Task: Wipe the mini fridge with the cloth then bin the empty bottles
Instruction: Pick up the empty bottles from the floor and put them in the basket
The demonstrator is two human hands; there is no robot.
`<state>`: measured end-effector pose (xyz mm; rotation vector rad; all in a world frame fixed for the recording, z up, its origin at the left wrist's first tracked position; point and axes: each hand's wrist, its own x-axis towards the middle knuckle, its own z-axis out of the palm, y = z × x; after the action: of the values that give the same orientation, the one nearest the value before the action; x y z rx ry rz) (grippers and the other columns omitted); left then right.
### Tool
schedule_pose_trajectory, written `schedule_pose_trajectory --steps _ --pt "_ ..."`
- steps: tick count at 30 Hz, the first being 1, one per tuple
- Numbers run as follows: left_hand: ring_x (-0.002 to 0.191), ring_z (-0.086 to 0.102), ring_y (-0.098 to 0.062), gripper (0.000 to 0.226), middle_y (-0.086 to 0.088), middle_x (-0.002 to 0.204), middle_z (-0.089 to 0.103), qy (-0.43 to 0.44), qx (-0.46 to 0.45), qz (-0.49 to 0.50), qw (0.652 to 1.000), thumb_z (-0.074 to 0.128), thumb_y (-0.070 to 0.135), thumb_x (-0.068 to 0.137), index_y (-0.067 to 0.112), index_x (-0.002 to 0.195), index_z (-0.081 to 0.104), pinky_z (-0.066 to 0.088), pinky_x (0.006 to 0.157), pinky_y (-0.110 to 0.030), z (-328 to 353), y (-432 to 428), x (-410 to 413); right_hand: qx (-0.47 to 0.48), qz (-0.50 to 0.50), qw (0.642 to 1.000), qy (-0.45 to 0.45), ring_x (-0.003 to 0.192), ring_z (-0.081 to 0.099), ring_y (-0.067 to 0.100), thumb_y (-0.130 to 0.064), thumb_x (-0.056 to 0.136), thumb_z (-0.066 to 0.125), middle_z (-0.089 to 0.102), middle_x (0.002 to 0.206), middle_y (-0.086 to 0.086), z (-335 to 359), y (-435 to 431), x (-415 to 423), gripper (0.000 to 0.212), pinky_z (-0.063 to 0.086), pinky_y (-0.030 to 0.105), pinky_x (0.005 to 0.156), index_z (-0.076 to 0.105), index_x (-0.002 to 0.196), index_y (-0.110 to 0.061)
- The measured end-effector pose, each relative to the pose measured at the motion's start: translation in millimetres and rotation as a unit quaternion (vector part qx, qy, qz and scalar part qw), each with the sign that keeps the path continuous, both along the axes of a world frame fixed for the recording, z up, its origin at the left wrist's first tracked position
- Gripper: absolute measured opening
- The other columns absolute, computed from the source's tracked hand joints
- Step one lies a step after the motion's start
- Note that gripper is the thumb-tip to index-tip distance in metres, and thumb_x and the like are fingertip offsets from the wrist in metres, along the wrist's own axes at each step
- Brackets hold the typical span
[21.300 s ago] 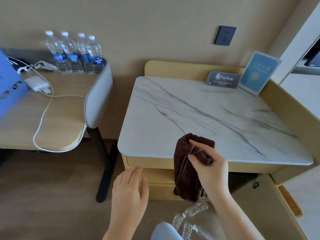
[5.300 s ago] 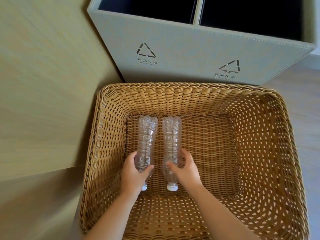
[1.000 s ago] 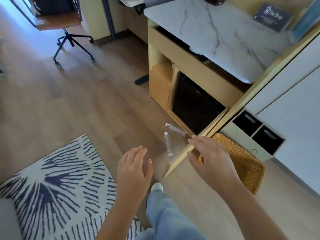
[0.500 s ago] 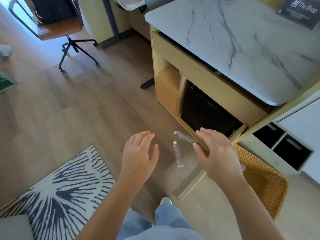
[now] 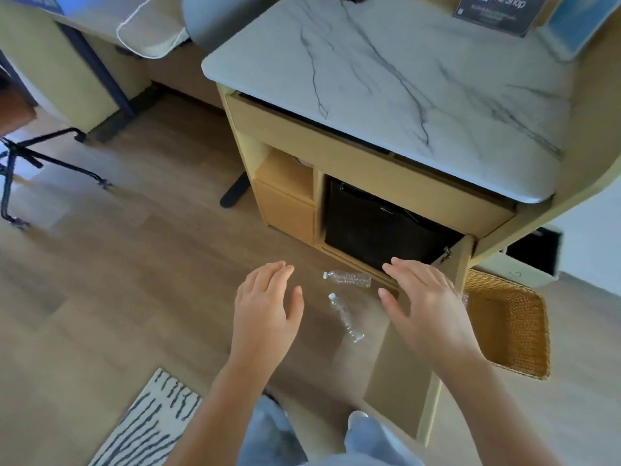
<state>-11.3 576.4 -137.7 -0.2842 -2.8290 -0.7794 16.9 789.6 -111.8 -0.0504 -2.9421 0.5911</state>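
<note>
Head view, looking down: both hands hover above the wooden floor point(image 5: 134, 264), palms down, fingers straight and slightly spread, holding nothing. The left hand point(image 5: 265, 307) and the right hand point(image 5: 426, 307) are apart, and two empty clear plastic bottles lie on the floor between and just beyond them. The farther crumpled bottle point(image 5: 347, 279) lies on its side just in front of the cabinet's base, white cap to the left. The nearer bottle point(image 5: 346, 317) lies at an angle, its cap pointing toward the first one; the two do not touch.

The black mini fridge point(image 5: 376, 227) sits in the lower bay of a pale yellow wooden cabinet, under the white grey-veined marble tabletop point(image 5: 403, 79). The cabinet's yellow door point(image 5: 403, 375) stands swung open toward the person, partly behind the right hand. Right of the door a tan woven wicker basket point(image 5: 504, 285) rests on the floor, with a grey bin with dark openings point(image 5: 524, 267) just behind it. A dark "The Shop" sign point(image 5: 497, 10) stands at the tabletop's back.
</note>
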Motion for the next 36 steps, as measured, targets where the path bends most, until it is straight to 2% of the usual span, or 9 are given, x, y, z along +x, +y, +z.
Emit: schedule_pose_trajectory --steps 6,10,12,15,17,22,26,32,36 --pt "0.1 0.06 -0.027 0.037 -0.009 0.107 0.065 0.007 0.016 -0.074 0.997 0.044 0.028 0.084 0.004 0.105 0.064 0.047 0.085 -0.04 7 -70 -76 -0.024 -0.08 0.996 0.006 0.109 0.057 0.024 -0.027 0.082 0.059 0.063 0.116 0.003 15 -89 -44 0.032 0.043 0.048 0.092 0.064 0.112 -0.014" --pt "0.102 0.059 -0.029 0.026 -0.011 0.109 0.064 0.017 0.022 -0.111 0.993 0.061 0.013 0.082 0.004 0.107 0.063 0.044 0.087 -0.039 9 -90 -120 -0.022 -0.127 0.992 0.011 0.106 0.058 0.024 -0.03 0.08 0.055 0.064 0.114 0.003 21 -119 -65 0.036 0.044 0.046 0.091 0.066 0.11 -0.014" --pt "0.103 0.058 -0.028 0.027 -0.01 0.11 0.064 0.009 0.031 -0.124 0.992 0.061 0.012 0.083 0.004 0.108 0.063 0.044 0.089 -0.04 8 -91 -137 -0.009 -0.151 0.988 0.014 0.105 0.059 0.025 -0.03 0.079 0.057 0.065 0.113 0.003 20 -119 -72 0.036 0.043 0.044 0.091 0.066 0.109 -0.014" --pt "0.103 0.058 -0.027 0.033 -0.009 0.11 0.064 0.002 0.033 -0.161 0.986 0.049 0.024 0.085 0.005 0.108 0.063 0.048 0.088 -0.043 4 -84 -160 -0.005 -0.192 0.981 0.023 0.105 0.059 0.026 -0.026 0.078 0.061 0.065 0.113 0.004 14 -111 -83 0.033 0.043 0.043 0.09 0.066 0.109 -0.012" --pt "0.103 0.059 -0.027 0.032 -0.009 0.11 0.064 0.0 0.03 -0.177 0.984 0.05 0.023 0.083 0.005 0.107 0.063 0.048 0.087 -0.044 2 -74 -176 -0.006 -0.205 0.978 0.033 0.104 0.06 0.026 -0.027 0.078 0.06 0.066 0.112 0.004 8 -103 -95 0.034 0.044 0.043 0.09 0.067 0.108 -0.011" --pt "0.103 0.059 -0.027 0.033 -0.009 0.109 0.064 -0.007 0.009 -0.209 0.978 0.05 0.023 0.084 0.004 0.107 0.063 0.049 0.087 -0.043 2 -42 -208 -0.021 -0.219 0.975 0.023 0.105 0.059 0.027 -0.019 0.078 0.071 0.064 0.114 0.005 -2 -76 -124 0.033 0.043 0.044 0.091 0.065 0.11 -0.011" --pt "0.1 0.06 -0.027 0.037 -0.009 0.107 0.065 -0.003 -0.005 -0.265 0.964 0.043 0.028 0.085 0.005 0.105 0.064 0.048 0.086 -0.04 -3 -15 -231 -0.028 -0.257 0.966 0.022 0.108 0.057 0.027 -0.019 0.08 0.069 0.064 0.116 0.004 -4 -58 -133 0.034 0.043 0.045 0.092 0.064 0.112 -0.011" --pt "0.1 0.06 -0.027 0.038 -0.008 0.106 0.065 -0.006 0.007 -0.338 0.941 0.042 0.027 0.084 0.004 0.104 0.065 0.047 0.087 -0.04 -9 17 -259 -0.014 -0.358 0.933 0.024 0.106 0.059 0.029 -0.019 0.08 0.068 0.065 0.113 0.007 -8 -49 -130 0.031 0.049 0.049 0.089 0.066 0.11 -0.011" --pt "0.1 0.06 -0.025 0.037 -0.007 0.107 0.065 -0.022 0.008 -0.397 0.918 0.043 0.027 0.085 0.005 0.104 0.065 0.048 0.088 -0.038 -20 26 -275 0.031 -0.413 0.91 0.029 0.099 0.062 0.032 -0.019 0.079 0.07 0.068 0.107 0.008 -17 -61 -131 0.027 0.049 0.048 0.084 0.068 0.104 -0.01"
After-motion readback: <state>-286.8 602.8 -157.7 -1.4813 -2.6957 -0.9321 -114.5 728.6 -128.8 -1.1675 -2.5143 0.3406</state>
